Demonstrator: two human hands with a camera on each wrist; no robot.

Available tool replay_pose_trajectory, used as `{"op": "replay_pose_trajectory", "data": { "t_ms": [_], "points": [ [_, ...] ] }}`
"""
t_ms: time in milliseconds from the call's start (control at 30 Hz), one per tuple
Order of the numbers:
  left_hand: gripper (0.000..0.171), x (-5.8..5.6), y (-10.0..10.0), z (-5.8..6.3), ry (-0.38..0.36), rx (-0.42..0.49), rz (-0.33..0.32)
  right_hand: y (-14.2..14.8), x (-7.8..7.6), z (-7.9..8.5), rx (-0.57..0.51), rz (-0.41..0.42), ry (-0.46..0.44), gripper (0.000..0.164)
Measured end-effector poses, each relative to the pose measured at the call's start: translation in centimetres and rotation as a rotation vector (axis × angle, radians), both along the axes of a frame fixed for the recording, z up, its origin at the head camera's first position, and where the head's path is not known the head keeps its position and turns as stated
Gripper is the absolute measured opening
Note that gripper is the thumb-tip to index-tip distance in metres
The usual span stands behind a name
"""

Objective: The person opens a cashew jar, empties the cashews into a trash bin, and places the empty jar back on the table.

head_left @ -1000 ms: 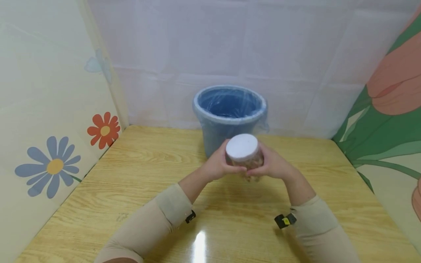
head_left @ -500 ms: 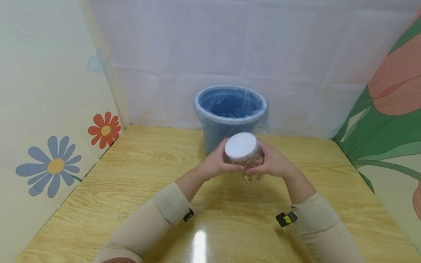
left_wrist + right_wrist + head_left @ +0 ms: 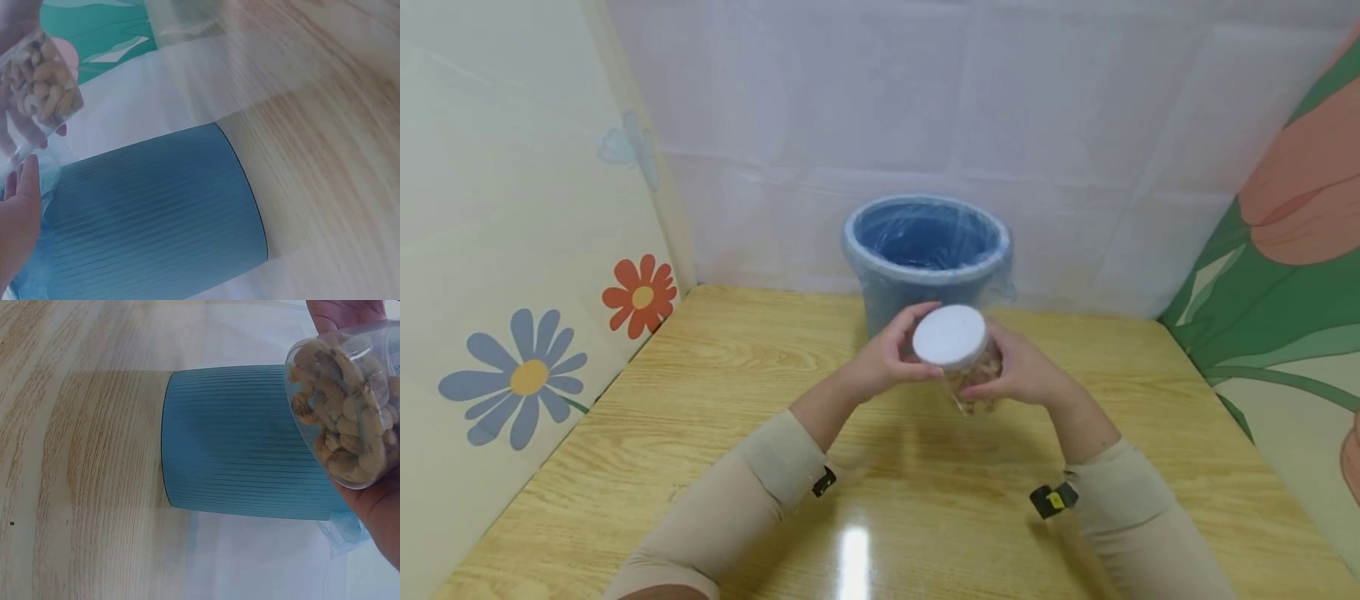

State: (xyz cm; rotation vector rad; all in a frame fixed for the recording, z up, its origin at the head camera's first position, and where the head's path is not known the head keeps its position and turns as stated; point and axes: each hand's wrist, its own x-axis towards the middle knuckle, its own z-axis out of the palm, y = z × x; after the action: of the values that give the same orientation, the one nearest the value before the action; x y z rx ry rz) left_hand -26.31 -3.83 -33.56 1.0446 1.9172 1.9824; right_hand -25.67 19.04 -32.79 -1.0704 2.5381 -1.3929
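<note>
A clear jar (image 3: pixel 977 375) of pale, curved nuts is held tilted above the table, in front of the blue bin. Its round white lid (image 3: pixel 951 336) is on, facing up toward the head camera. My right hand (image 3: pixel 1028 367) grips the jar's body from the right, thumb across the near side. On the left, my left hand (image 3: pixel 883 354) has its thumb at the lid's near edge and its fingers around the far side. In the right wrist view, nuts (image 3: pixel 347 412) show through the jar's base. The left wrist view cuts off the lid.
A ribbed blue bin (image 3: pixel 898 300), lined with a clear plastic bag (image 3: pixel 1000 279), stands at the back of the wooden table (image 3: pixel 760 350). White sheeting (image 3: pixel 820 100) hangs close behind it. Flower-printed panels (image 3: pixel 505 208) border both sides.
My left hand has shifted left and up from the jar's body to the lid's edge, uncovering more nuts. The right hand and jar have barely moved.
</note>
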Motion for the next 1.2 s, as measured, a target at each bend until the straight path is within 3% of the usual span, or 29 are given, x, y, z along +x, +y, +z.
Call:
{"op": "replay_pose_trajectory", "data": {
  "t_ms": [367,567,867,1200],
  "points": [
    [0.085,0.0,-0.2,0.5,0.011,0.010,-0.102,-0.2,0.0,0.1,-0.044,0.119,-0.020,0.092],
    [0.086,0.0,-0.3,0.4,0.038,0.011,-0.119,-0.4,-0.1,-0.1,-0.056,0.153,-0.051,0.093],
    [0.080,0.3,0.0,0.3,0.052,0.009,-0.075,-1.1,1.4,1.8,-0.054,0.169,-0.073,0.087],
    [0.087,0.4,0.5,0.0,0.085,0.031,-0.006,-1.3,1.5,1.8,-0.076,0.162,-0.057,0.087]
  ]
}}
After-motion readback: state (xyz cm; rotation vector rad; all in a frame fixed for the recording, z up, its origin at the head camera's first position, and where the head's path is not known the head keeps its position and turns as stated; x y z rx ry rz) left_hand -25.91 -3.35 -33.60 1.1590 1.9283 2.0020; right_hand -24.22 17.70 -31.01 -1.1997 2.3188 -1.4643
